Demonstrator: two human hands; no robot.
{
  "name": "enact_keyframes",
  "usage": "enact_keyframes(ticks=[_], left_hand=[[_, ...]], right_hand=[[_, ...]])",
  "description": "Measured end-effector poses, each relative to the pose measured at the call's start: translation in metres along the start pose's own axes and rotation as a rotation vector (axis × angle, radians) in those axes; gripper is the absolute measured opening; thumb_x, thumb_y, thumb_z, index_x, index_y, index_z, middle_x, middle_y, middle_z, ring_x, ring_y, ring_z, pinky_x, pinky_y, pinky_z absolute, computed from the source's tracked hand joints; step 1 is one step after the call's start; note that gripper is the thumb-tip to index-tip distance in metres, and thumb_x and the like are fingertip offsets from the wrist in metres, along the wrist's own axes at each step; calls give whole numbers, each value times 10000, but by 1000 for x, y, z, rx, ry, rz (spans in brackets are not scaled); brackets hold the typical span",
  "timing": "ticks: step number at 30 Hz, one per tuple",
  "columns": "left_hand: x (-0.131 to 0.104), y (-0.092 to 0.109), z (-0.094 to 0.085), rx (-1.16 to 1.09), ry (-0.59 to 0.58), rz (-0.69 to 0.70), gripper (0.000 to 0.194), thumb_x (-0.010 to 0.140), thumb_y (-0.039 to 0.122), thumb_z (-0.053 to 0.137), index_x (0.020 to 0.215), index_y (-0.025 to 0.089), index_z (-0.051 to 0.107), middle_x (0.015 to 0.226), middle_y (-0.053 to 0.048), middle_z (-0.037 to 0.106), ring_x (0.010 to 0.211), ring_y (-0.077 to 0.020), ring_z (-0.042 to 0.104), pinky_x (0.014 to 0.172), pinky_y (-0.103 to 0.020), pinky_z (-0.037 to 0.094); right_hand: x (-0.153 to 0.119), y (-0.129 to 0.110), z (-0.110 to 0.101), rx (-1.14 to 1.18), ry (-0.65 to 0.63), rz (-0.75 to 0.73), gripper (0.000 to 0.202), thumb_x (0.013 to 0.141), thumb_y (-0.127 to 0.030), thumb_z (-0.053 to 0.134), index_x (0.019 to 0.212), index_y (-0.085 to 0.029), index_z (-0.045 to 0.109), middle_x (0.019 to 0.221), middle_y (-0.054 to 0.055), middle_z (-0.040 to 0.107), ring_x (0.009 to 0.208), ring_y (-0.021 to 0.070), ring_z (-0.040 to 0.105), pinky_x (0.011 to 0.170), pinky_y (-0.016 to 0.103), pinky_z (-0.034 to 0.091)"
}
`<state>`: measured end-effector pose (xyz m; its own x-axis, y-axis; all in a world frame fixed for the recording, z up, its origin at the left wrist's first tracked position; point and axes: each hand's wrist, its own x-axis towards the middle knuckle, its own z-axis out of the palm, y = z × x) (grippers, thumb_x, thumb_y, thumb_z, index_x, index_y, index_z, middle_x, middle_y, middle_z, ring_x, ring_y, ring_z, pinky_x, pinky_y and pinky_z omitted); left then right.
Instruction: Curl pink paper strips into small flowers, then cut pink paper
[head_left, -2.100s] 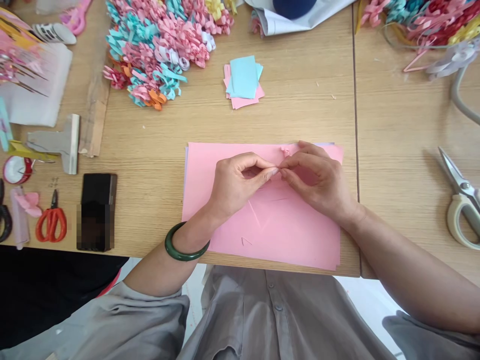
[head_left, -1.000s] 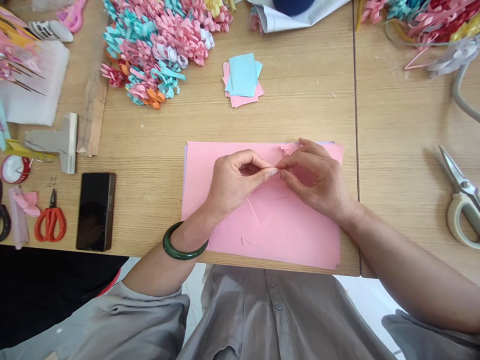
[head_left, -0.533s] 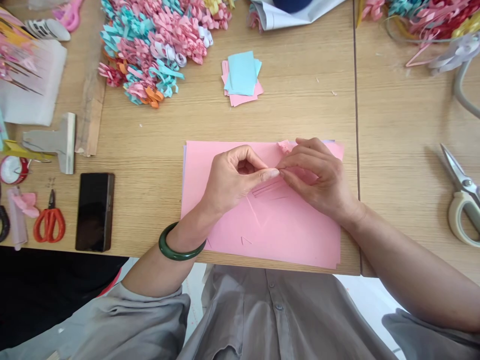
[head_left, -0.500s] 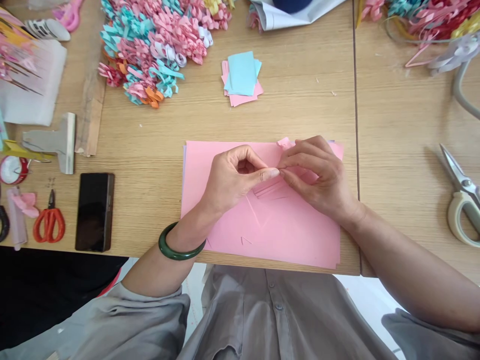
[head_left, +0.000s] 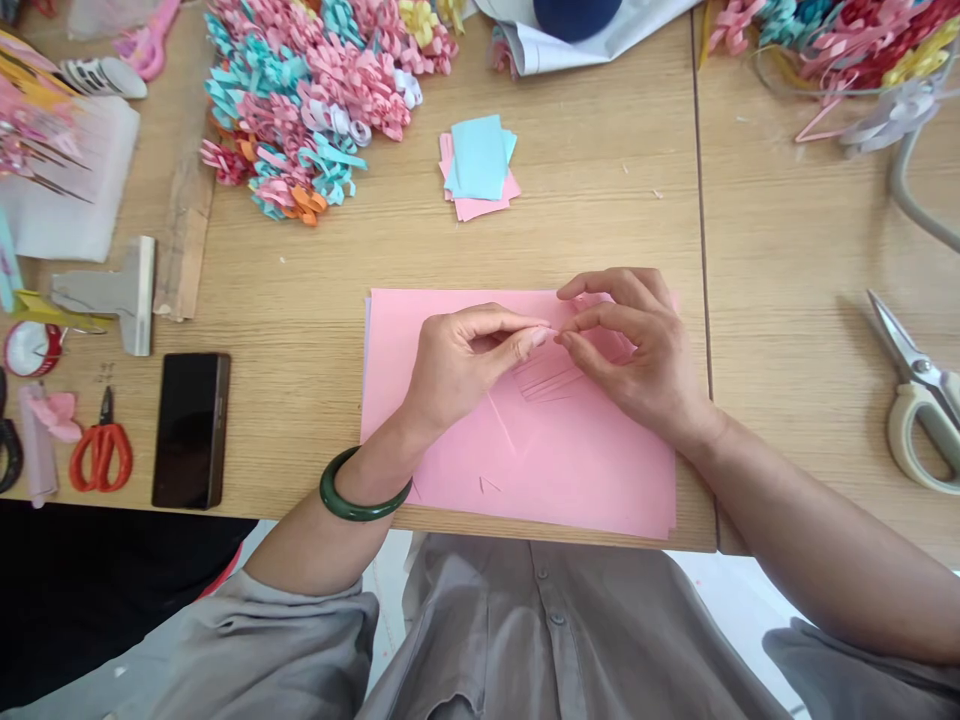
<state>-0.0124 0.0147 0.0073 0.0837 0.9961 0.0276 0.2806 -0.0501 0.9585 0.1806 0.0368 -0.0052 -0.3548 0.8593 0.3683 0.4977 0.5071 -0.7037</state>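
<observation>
The wood-grain worktop (head_left: 300,400) carries pink paper sheets (head_left: 585,480), with a pile of curled paper strips (head_left: 322,80) beyond their far left corner. Over the sheets, the left hand (head_left: 465,360) has its thumb and index fingers pinched closed on a thin pink piece (head_left: 552,331). The right hand (head_left: 649,365) pinches its other end with 2 fingertips, its other fingers spread and curved. A smartphone (head_left: 191,430) lies left of the sheets, and small blue and pink paper cards (head_left: 478,158) beyond them. Thin pink slivers (head_left: 546,382) lie on the sheets, just below the held piece, which spans the small gap between the hands.
</observation>
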Motion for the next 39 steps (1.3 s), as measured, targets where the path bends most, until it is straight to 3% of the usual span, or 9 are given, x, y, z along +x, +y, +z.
enact_keyframes(ticks=[10,19,25,35,39], left_hand=[[-1,-4,1,21,42,-4,70,780,257,769,778,190,751,801,-21,757,746,-145,685,722,-269,564],[2,-4,3,73,19,-35,181,690,230,812,658,175,642,656,7,671,581,-98,565,539,-221,471],[0,-2,5,95,8,-24,154,694,196,785,664,179,634,652,11,663,581,-95,555,545,-221,467],[5,-4,-4,-64,-55,-72,264,683,356,845,689,177,650,705,-4,667,634,-112,587,576,-236,475],[8,0,-11,-79,-92,-116,274,725,399,817,865,179,732,854,-34,727,713,-124,648,643,-241,516]], right_hand=[[-2,2,3,23,-41,-18,82,860,-212,656,844,-284,693,1097,24,703,1083,256,591,953,494,482],[-2,-1,3,64,-91,-60,132,872,-192,622,890,-290,710,1106,28,693,1078,245,573,944,473,494],[-2,0,3,69,-107,-67,104,871,-207,643,891,-287,707,1115,29,694,1085,244,570,949,463,494],[1,0,1,81,-92,-41,102,880,-224,644,785,-257,660,1109,35,700,1076,249,584,936,474,487],[0,1,1,76,-69,-18,111,866,-206,640,762,-244,649,1108,35,701,1087,254,585,945,481,478]])
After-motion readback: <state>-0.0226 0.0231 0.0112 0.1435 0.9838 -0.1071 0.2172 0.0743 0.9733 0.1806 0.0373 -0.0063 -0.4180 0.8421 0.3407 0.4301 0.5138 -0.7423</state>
